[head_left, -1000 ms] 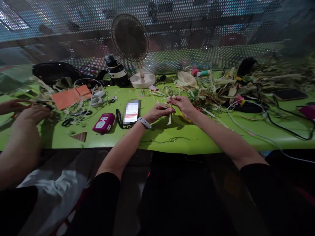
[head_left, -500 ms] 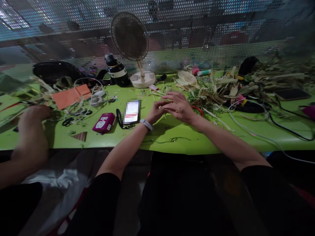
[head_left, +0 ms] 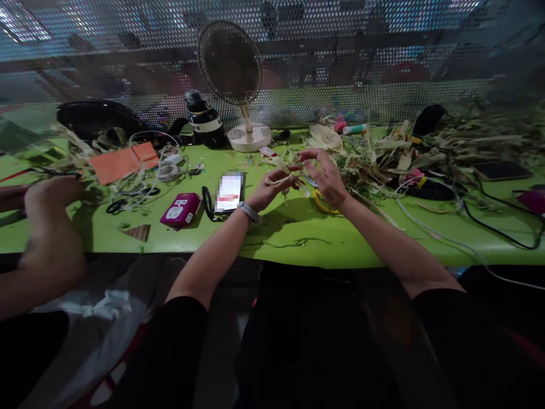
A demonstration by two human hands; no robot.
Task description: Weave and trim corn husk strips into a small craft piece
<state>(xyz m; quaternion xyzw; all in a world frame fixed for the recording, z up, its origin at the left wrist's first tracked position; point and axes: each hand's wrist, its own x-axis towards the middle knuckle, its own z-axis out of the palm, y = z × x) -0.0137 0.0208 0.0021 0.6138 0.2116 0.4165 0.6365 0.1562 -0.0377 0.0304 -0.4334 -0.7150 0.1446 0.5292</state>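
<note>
My left hand (head_left: 272, 187), with a pale watch (head_left: 249, 211) at the wrist, is closed on a pale strip of dried husk (head_left: 279, 177) that loops over the fingers. Just to its right is my right hand (head_left: 327, 177), its fingers curved and apart close to the strip's end. Whether its fingertips touch the strip I cannot tell. A yellow loop (head_left: 326, 204), perhaps a tool handle, shows below the right hand; the rest of it is hidden. Left of my hands lies a phone (head_left: 230, 192) with its screen lit, beside a magenta box (head_left: 180, 210).
A fan (head_left: 249, 139) and a dark bottle (head_left: 206, 125) stand at the back of the green table (head_left: 289, 241). Dried husks (head_left: 387, 153) pile up at the right, near a white cable (head_left: 438, 230). Orange paper (head_left: 123, 163) lies left, and another person's arm (head_left: 53, 227) rests there.
My hands have drawn apart and the husk strip now shows in the left one. The yellow loop has come into sight; a red loop seen before by the right hand no longer shows.
</note>
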